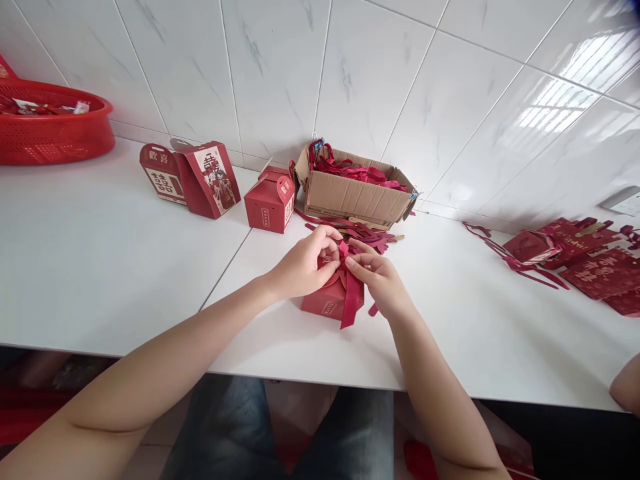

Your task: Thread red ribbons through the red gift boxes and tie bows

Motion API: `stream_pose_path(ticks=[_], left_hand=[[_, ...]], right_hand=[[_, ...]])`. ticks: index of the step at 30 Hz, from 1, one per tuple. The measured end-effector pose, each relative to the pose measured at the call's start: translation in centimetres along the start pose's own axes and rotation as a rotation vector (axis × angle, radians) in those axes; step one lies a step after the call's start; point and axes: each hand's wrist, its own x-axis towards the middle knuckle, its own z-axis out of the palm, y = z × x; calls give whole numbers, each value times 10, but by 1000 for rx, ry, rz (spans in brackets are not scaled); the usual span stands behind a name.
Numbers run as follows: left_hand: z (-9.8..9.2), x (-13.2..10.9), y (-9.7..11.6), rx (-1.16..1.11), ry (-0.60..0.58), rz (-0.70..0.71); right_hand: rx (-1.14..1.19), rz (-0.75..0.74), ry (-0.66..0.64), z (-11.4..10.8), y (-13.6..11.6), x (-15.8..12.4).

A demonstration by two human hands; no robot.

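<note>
A small red gift box [327, 303] stands on the white table [115, 267] right in front of me. A dark red ribbon [351, 300] hangs over its top and down its front. My left hand [303, 263] is closed on the ribbon at the box's top handle, fingers curled. Just to the right, my right hand [380, 277] pinches the ribbon between thumb and forefinger. Both hands meet above the box.
A cardboard box [350, 193] full of red ribbons sits behind, with loose ribbons [370, 235] before it. Folded red gift boxes [207, 177] [270, 200] stand at left, a red basket [50, 127] far left, flat red boxes [585, 257] at right. Another person's arm [627, 387] shows at the right edge.
</note>
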Motion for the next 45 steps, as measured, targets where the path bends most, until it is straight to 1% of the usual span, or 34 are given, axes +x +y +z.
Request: stream_pose_path(ticks=[4, 7, 11, 13, 15, 18, 20, 25, 29, 33, 35, 36, 37, 39, 43, 45], left_hand=[[2, 0, -3, -3, 7, 2], [5, 1, -5, -20, 41, -8], [1, 2, -5, 2, 101, -12], [-5, 2, -3, 70, 71, 5], [-11, 2, -1, 129, 9, 25], [-17, 1, 0, 156, -52, 36], [-18, 0, 0, 158, -54, 31], [-16, 1, -3, 150, -8, 10], [-17, 2, -5, 159, 7, 9], [-19, 1, -5, 173, 4, 46], [-20, 1, -4, 182, -7, 60], [-20, 1, -4, 185, -16, 62], [-20, 1, -4, 186, -24, 60], [-21, 2, -3, 180, -42, 45], [-21, 2, -3, 153, -50, 18], [-20, 2, -2, 143, -35, 18]], right_hand=[[48, 8, -36, 0, -1, 0], [135, -8, -68, 2, 4, 2], [211, -10, -46, 4, 9, 3], [209, -2, -42, 4, 9, 2], [200, 2, -36, 4, 8, 1], [174, 3, -8, 3, 8, 1], [153, 5, 1, 4, 9, 1], [149, 1, -19, 5, 9, 0], [122, 18, -62, 4, 0, -5], [43, 23, -123, -3, -9, -10], [17, 39, -113, -6, -7, -9], [13, 39, -80, -7, -5, -8], [9, 23, -32, -7, -2, -5], [-15, -55, 46, -7, 7, 0], [-107, -240, 56, -3, 21, 9], [-215, -299, 124, -3, 22, 10]])
